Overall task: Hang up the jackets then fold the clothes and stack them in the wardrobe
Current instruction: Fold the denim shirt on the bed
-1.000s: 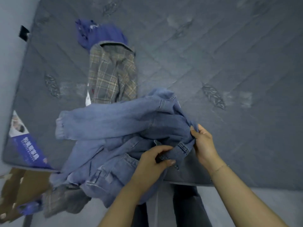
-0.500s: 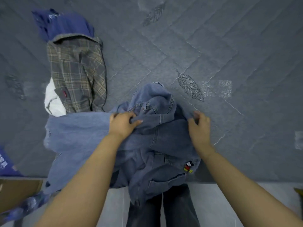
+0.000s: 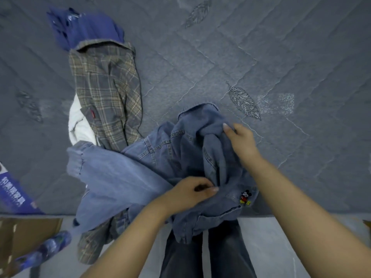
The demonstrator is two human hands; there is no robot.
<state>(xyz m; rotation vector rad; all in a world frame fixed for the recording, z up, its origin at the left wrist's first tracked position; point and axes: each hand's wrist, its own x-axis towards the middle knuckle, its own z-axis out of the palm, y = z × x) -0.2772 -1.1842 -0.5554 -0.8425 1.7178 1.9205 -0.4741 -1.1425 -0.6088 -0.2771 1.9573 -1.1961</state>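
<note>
On mattress (image 3: 261,57): denim jacket (image 3: 180,163) in both hands' grip

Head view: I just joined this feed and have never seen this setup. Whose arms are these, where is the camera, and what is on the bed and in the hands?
There is no machine here. A person wears one wide-angle camera on the head, looking forward and down, so the two bare arms at the bottom are their own.

The grey quilted surface is a mattress. On it lie a plaid jacket with a dark blue garment above its collar and something white beside it.

Nearest is a crumpled denim jacket with a small cartoon patch, hanging partly over the mattress edge. The left hand pinches its fabric near the middle; the right hand grips a bunched fold higher up.
</note>
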